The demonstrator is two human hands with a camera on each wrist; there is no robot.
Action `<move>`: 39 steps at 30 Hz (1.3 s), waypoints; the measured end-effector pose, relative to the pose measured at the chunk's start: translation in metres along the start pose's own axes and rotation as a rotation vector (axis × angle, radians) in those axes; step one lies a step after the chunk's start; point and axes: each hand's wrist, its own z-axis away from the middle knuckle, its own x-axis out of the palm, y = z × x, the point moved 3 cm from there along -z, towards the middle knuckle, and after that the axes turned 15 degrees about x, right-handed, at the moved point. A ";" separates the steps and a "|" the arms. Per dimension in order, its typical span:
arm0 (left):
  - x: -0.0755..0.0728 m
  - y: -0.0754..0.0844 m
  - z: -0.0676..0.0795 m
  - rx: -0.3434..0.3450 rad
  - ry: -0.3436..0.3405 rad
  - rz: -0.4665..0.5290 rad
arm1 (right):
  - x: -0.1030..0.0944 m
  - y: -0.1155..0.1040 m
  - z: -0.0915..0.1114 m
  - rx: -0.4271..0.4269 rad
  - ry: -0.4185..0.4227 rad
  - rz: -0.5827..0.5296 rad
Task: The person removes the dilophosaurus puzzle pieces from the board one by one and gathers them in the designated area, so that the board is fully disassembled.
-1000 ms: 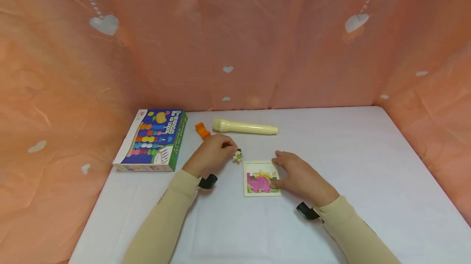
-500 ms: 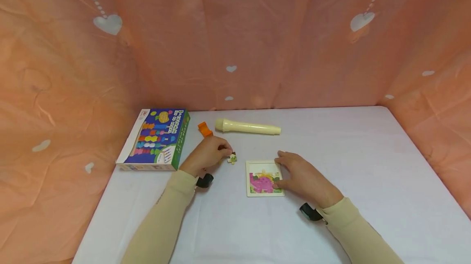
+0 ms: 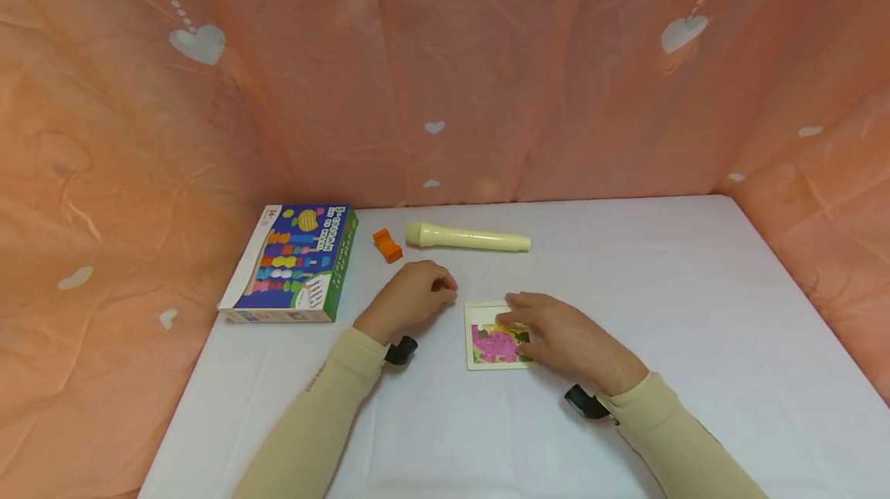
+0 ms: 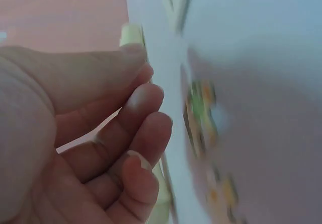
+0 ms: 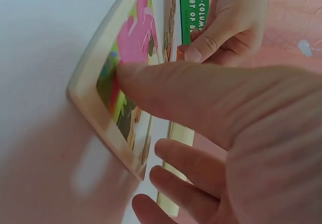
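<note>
A square puzzle board [image 3: 475, 366] with a cream frame lies in front of the right hand. Its lower part shows a pink dinosaur picture [image 3: 492, 344]; a pale strip shows along the top. My right hand [image 3: 566, 341] reaches over the board's right side, thumb on the picture and other fingers extended above it. Left of the board hovers my left hand [image 3: 410, 294], fingers loosely curled with nothing visible between them. Beside those fingers, in the left wrist view, a blurred puzzle piece [image 4: 198, 116] and another piece [image 4: 221, 196] lie on the table; the hand hides them from the head view.
A cream microphone-shaped tube [image 3: 473, 238] lies beyond the hands, with an orange block [image 3: 387, 246] at its left. A blue and green toy box [image 3: 288, 263] stands at the table's left. An orange cloth [image 3: 487, 82] hangs behind the white table [image 3: 626, 252].
My left hand has shifted right, and the puzzle piece seen at its fingertips is now hidden. The right fingers have moved from the board's edge to over its upper part, thumb still on the picture.
</note>
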 end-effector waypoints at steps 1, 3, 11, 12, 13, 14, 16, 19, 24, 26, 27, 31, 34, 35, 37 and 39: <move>0.003 0.005 0.000 0.026 -0.012 -0.011 | 0.000 0.000 0.000 -0.006 0.001 0.005; 0.009 0.015 0.000 0.070 -0.041 -0.029 | 0.000 -0.001 0.000 -0.008 0.001 0.015; 0.034 0.035 -0.001 0.165 -0.173 -0.053 | 0.001 0.000 0.000 -0.058 0.018 0.033; 0.035 0.035 -0.001 0.152 -0.177 -0.043 | 0.002 -0.001 0.000 -0.061 0.018 0.034; 0.035 0.035 -0.001 0.141 -0.178 -0.033 | 0.002 -0.001 0.000 -0.063 0.018 0.035; 0.035 0.035 -0.001 0.128 -0.178 -0.025 | 0.002 -0.001 0.000 -0.065 0.018 0.036; 0.035 0.035 0.000 0.112 -0.178 -0.005 | 0.003 -0.001 -0.001 -0.067 0.017 0.038; 0.034 0.035 0.001 0.111 -0.185 0.013 | 0.003 -0.001 -0.001 -0.062 0.016 0.044; 0.035 0.035 0.001 0.109 -0.197 0.006 | 0.002 -0.002 0.000 -0.059 0.022 0.063; 0.034 0.034 0.001 0.104 -0.195 -0.003 | 0.002 -0.002 -0.001 -0.063 0.027 0.067; 0.034 0.034 0.001 0.101 -0.192 -0.006 | 0.002 -0.003 -0.001 -0.064 0.030 0.068; 0.033 0.034 0.001 0.106 -0.184 -0.008 | 0.002 -0.004 -0.001 -0.071 0.046 0.072; 0.033 0.035 0.001 0.107 -0.186 -0.005 | 0.002 -0.004 -0.001 -0.075 0.057 0.070; 0.033 0.035 0.001 0.107 -0.187 -0.004 | 0.002 -0.004 -0.001 -0.080 0.061 0.072; 0.033 0.035 0.001 0.104 -0.189 -0.002 | 0.002 -0.004 0.000 -0.086 0.068 0.078; 0.034 0.035 0.001 0.099 -0.191 -0.003 | 0.002 -0.004 0.000 -0.089 0.070 0.085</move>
